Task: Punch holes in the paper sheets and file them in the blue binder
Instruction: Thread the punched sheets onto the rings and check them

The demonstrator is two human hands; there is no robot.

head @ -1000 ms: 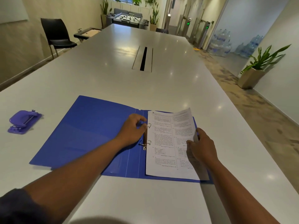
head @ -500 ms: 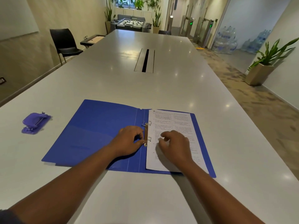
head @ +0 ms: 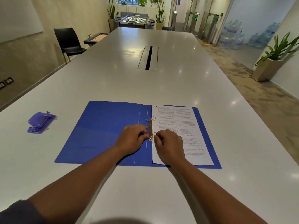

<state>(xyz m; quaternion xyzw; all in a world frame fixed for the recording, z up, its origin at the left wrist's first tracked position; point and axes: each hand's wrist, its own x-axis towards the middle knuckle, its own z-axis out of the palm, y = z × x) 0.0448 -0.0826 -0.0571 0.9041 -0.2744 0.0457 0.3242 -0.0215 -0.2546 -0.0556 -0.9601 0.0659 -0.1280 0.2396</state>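
The blue binder lies open and flat on the white table. Printed paper sheets lie flat on its right half, threaded on the metal ring mechanism at the spine. My left hand rests on the binder's left half, its fingertips pinching the lower ring from the left. My right hand lies on the paper and pinches the same lower ring from the right. The upper ring stands free. The lower ring itself is mostly hidden by my fingers.
A purple hole punch sits on the table to the left of the binder. A cable slot runs along the table's middle farther away. A black chair stands at the far left, a potted plant at the right.
My right hand let the lifted sheet drop flat and moved left from the paper's right edge to the lower ring. My left hand slid down the ring mechanism to that ring.
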